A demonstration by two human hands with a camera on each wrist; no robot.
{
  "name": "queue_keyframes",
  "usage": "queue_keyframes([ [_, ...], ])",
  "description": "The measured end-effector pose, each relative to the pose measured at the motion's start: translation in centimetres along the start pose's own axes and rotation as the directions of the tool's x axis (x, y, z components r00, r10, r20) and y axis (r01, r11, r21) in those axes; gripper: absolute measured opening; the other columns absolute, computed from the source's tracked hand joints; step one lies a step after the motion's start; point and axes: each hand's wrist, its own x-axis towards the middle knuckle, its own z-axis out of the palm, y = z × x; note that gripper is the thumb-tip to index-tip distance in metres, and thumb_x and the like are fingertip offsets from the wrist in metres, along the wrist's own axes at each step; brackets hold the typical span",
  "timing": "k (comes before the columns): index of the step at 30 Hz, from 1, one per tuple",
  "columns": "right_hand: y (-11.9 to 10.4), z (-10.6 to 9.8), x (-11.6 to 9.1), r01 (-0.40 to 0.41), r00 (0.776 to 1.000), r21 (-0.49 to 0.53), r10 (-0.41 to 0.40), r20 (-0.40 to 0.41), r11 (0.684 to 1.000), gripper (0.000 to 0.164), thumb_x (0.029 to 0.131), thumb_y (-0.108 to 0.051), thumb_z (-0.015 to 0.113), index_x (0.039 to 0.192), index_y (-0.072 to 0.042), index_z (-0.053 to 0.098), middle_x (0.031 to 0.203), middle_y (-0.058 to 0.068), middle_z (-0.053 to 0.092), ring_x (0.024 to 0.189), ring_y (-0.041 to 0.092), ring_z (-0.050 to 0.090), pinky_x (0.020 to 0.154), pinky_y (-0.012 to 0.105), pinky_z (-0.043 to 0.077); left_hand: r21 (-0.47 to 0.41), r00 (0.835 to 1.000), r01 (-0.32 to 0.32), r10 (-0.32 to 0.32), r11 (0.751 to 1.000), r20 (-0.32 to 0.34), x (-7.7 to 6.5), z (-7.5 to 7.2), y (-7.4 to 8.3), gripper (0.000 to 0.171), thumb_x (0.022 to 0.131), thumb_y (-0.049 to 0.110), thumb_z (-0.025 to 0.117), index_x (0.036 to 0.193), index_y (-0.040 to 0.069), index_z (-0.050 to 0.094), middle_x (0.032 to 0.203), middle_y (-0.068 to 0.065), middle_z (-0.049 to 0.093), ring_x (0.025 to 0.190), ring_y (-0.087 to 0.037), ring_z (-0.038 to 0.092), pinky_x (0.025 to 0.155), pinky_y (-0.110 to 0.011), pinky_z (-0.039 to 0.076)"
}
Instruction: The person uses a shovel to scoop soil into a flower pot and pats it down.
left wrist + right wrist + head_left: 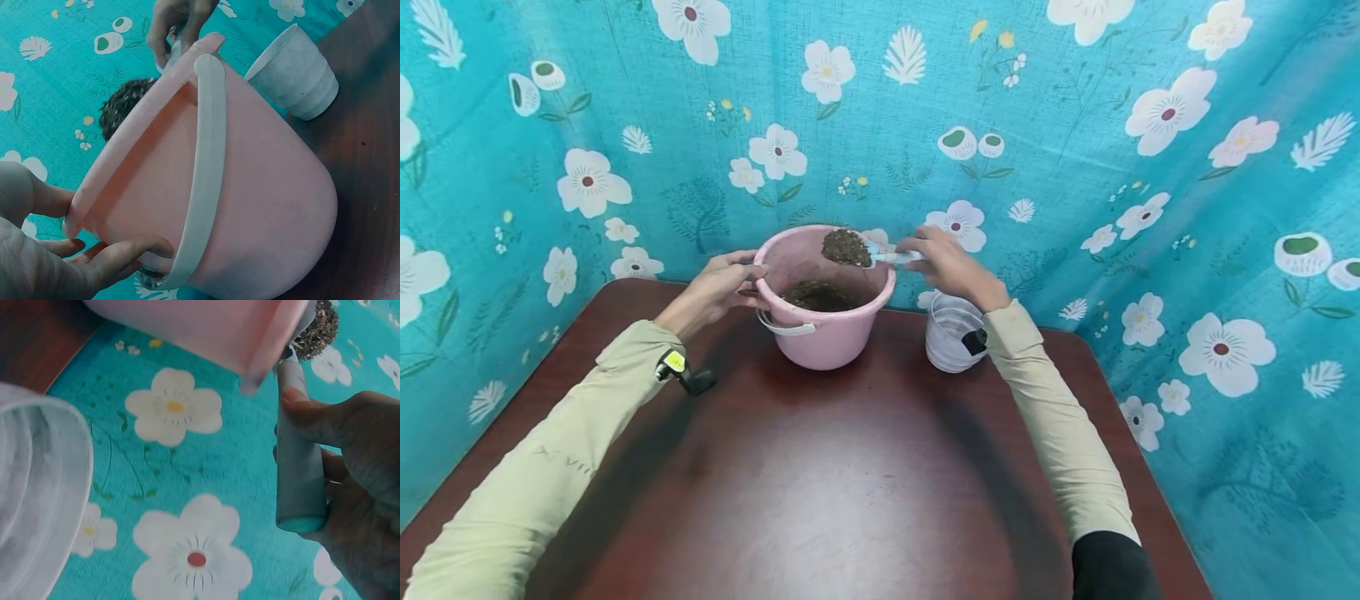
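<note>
A pink bucket [831, 343] with a white handle [209, 169] stands at the back of the table, dark soil [820, 296] inside it. My left hand [718, 287] grips its left rim, the thumb at the rim and the fingers against the outer wall. Above the bucket's right rim, my right hand [951, 262] holds a small trowel [300, 462] by its pale grey handle. Heaped on the blade is a mound of dark, crumbly soil [846, 247]. The blade is mostly hidden under that mound.
A whitish ridged pot [946, 346] stands right of the bucket, below my right forearm; its inside is partly visible in the right wrist view. Behind the dark reddish-brown table [820, 500] hangs a turquoise flowered curtain [880, 125], close to the bucket.
</note>
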Motion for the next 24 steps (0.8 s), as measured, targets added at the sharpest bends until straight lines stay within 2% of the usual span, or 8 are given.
queue_keyframes([
  [6,1.0,-1.4,-1.9,-0.006,1.0,-0.006,0.006,-0.029,1.0,0.026,0.101,-0.002,0.067,0.127,0.001,0.072,0.099,0.018,0.06,0.084,0.031,0.045,0.072,0.042,0.041,-0.026,1.0,-0.001,0.001,1.0,0.01,0.5,0.2,0.1,0.064,0.109,0.012,0.052,0.167,0.007,0.025,0.162,-0.023,0.032,0.119,-0.027,0.056,0.085,-0.033,0.067],
  [10,1.7,-1.9,-3.0,-0.017,0.999,-0.02,0.017,-0.042,1.0,0.026,0.101,0.0,0.067,0.127,0.002,0.071,0.102,0.02,0.061,0.088,0.034,0.049,0.075,0.047,0.044,-0.033,1.0,0.005,-0.005,0.999,0.003,0.7,0.4,0.2,0.065,0.109,0.013,0.053,0.167,0.008,0.025,0.165,-0.022,0.031,0.13,-0.032,0.05,0.09,-0.039,0.067],
  [12,1.9,-2.1,-3.6,-0.047,0.998,-0.019,0.046,-0.041,0.999,0.027,0.1,-0.001,0.068,0.127,0.001,0.071,0.108,0.022,0.062,0.097,0.039,0.054,0.082,0.052,0.047,-0.035,1.0,0.014,-0.014,0.999,0.002,0.8,0.5,0.2,0.066,0.109,0.013,0.053,0.167,0.009,0.024,0.165,-0.021,0.03,0.134,-0.034,0.048,0.096,-0.043,0.065],
  [15,2.3,-2.6,-4.6,-0.103,0.994,-0.018,0.102,-0.03,0.995,0.027,0.101,-0.003,0.068,0.127,-0.001,0.071,0.114,0.023,0.063,0.106,0.042,0.055,0.091,0.059,0.047,-0.039,1.0,0.031,-0.031,0.999,0.002,0.9,0.7,0.1,0.067,0.109,0.013,0.053,0.168,0.011,0.023,0.166,-0.02,0.03,0.142,-0.036,0.043,0.102,-0.047,0.062],
  [18,2.7,-3.0,-5.6,-0.139,0.99,-0.016,0.139,-0.024,0.99,0.026,0.102,-0.004,0.067,0.128,-0.001,0.071,0.114,0.022,0.063,0.107,0.041,0.054,0.091,0.058,0.047,-0.048,0.999,0.038,-0.038,0.998,0.007,0.9,0.8,0.0,0.068,0.109,0.013,0.053,0.168,0.012,0.022,0.167,-0.02,0.029,0.146,-0.038,0.039,0.104,-0.05,0.059],
  [20,3.0,-3.2,-6.3,-0.155,0.988,-0.012,0.154,-0.025,0.988,0.026,0.102,-0.004,0.066,0.128,0.0,0.07,0.108,0.021,0.062,0.1,0.039,0.052,0.084,0.054,0.045,-0.041,0.999,0.035,-0.034,0.999,0.011,0.8,0.7,0.0,0.068,0.109,0.014,0.053,0.169,0.012,0.021,0.167,-0.02,0.029,0.148,-0.038,0.038,0.104,-0.05,0.059],
  [24,3.4,-3.7,-7.6,-0.189,0.982,-0.012,0.188,-0.03,0.982,0.027,0.103,-0.004,0.065,0.129,0.002,0.069,0.11,0.021,0.061,0.101,0.038,0.051,0.083,0.053,0.043,-0.027,0.999,0.017,-0.016,1.0,0.032,0.6,0.5,0.1,0.069,0.109,0.015,0.052,0.169,0.012,0.017,0.167,-0.023,0.027,0.148,-0.04,0.038,0.102,-0.047,0.062],
])
